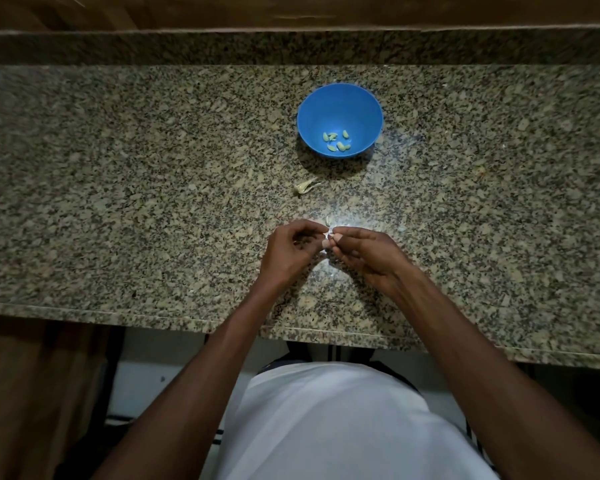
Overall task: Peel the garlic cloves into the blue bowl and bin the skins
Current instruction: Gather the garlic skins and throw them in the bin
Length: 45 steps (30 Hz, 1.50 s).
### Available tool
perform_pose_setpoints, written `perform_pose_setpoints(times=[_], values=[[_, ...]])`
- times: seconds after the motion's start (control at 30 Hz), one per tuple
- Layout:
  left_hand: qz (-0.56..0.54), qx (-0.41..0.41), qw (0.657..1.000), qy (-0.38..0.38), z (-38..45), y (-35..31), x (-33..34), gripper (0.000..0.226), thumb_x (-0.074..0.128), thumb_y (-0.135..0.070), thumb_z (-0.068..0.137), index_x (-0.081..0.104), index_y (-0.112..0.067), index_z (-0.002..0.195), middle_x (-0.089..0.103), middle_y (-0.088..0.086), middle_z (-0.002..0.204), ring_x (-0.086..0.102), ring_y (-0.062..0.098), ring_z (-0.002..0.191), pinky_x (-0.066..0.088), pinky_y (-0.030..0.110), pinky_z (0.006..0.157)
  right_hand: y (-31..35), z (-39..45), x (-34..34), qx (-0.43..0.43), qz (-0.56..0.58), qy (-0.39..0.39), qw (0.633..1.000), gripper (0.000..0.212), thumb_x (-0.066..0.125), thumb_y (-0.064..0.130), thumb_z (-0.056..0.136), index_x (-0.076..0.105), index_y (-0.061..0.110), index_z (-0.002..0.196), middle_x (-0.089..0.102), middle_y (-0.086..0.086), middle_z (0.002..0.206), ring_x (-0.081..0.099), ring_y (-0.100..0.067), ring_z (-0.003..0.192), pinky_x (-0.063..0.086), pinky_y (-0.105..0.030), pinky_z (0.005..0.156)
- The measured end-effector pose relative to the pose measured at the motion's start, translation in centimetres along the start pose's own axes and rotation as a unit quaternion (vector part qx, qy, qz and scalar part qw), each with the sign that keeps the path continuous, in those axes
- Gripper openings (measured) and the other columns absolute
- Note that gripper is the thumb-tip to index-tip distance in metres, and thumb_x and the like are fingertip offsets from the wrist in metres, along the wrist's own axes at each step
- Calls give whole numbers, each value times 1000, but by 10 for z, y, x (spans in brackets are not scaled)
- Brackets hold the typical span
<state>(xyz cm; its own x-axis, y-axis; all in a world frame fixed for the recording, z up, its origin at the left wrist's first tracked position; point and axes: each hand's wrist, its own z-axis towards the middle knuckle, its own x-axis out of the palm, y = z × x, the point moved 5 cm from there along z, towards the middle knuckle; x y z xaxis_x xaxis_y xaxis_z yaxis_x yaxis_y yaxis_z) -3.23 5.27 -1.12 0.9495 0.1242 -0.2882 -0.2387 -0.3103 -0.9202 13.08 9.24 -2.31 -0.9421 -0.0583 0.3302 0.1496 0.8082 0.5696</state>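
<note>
A blue bowl (340, 98) stands on the granite counter beyond my hands, with several peeled garlic cloves (336, 142) in its bottom. Between the bowl and my hands lies a pale piece of garlic skin (305, 187). My left hand (291, 252) and my right hand (368, 254) meet over the counter, fingertips together, pinching a small white garlic clove (329, 234) between them. Most of the clove is hidden by my fingers. A small pale scrap (327, 220) lies just beyond my fingertips.
The speckled granite counter (153, 202) runs left and right, with a raised granite back ledge (222, 46) and wood behind it. Its front edge (187, 315) is just below my wrists. No bin is in view.
</note>
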Motion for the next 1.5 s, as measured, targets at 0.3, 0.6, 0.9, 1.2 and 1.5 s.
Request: perform_pose_setpoints(times=[0.3,0.6,0.9,1.2,1.5], values=[[-76,-24,997,-8,-3,5,0,18,79,-17,91,77,-6,105,78,4,100,75,17,97,62,36,90,12,-6,1,-108,-184,1,977,16,79,9,91,76,4,106,76,-21,108,72,-23,91,62,-33,85],[-165,-91,982,-1,-4,11,1,25,78,-15,91,75,-3,113,78,8,109,75,19,104,60,30,91,9,-6,8,-79,-84,32,993,29,77,2,89,70,2,117,75,-19,110,70,-25,98,59,-39,94],[-162,-95,981,-55,-10,17,-2,11,76,-18,93,76,-14,103,79,1,99,76,16,95,62,32,87,16,-8,-3,-264,-487,-22,832,14,64,19,103,76,17,110,77,1,97,72,-4,82,61,-29,78],[-76,-74,994,-34,-11,14,4,19,76,-21,94,76,-9,109,78,4,103,75,17,99,63,36,89,11,-4,-3,-228,-316,18,921,22,80,29,93,81,15,110,81,1,102,76,-13,98,61,-36,88],[-40,-82,994,-52,-22,18,11,23,76,-30,93,77,-10,106,78,0,95,74,6,88,59,18,75,-4,-16,-7,-219,-302,-6,928,26,86,37,84,83,17,101,81,3,96,78,-12,93,63,-38,89]])
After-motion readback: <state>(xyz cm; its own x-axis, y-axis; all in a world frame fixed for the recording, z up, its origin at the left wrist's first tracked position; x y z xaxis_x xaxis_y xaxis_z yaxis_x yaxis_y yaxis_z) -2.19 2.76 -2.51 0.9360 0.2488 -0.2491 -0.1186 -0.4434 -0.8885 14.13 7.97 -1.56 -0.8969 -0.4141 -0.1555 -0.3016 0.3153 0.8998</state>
